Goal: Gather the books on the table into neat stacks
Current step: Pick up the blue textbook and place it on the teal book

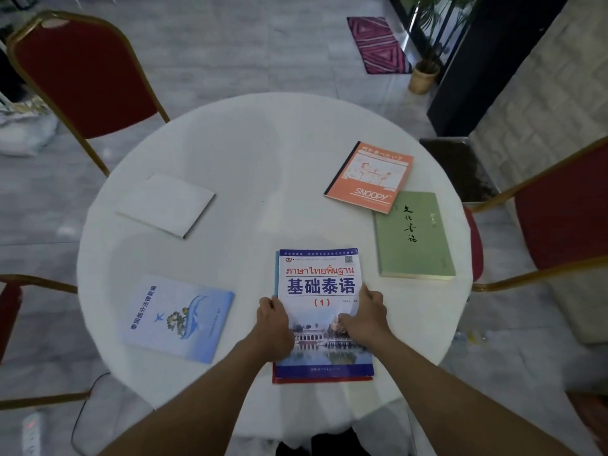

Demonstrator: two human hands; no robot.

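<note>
While the round white table (263, 153) carries six books in view, only two are stacked. At far left, a white-covered book (166, 205) lies alone, closed and askew. Nearer the front edge, a pale blue paperback (179, 319) with a whale drawing lies flat, turned at an angle, well apart from the rest.

At centre front, the Thai language textbook (320, 291) rests on a red-edged book (320, 380), of which only a strip shows along the bottom. The left hand (274, 327) grips the textbook's left edge, thumb on the cover; the right hand (365, 320) presses its right side, fingers spread on the cover. Both hands are engaged in squaring this pair.

At right, the orange Snoopy notebook (370, 177) lies just beside the green book (413, 235), corners touching or nearly so; overlap cannot be confirmed.

Assessment: all appear to be thin softcovers, light and flexible, with glossy covers likely to slide on the cloth and on each other. Each is best taken by its long edges or spine with both hands, kept flat to avoid bending. The green book looks thickest and stiffest, suited to a base.
</note>
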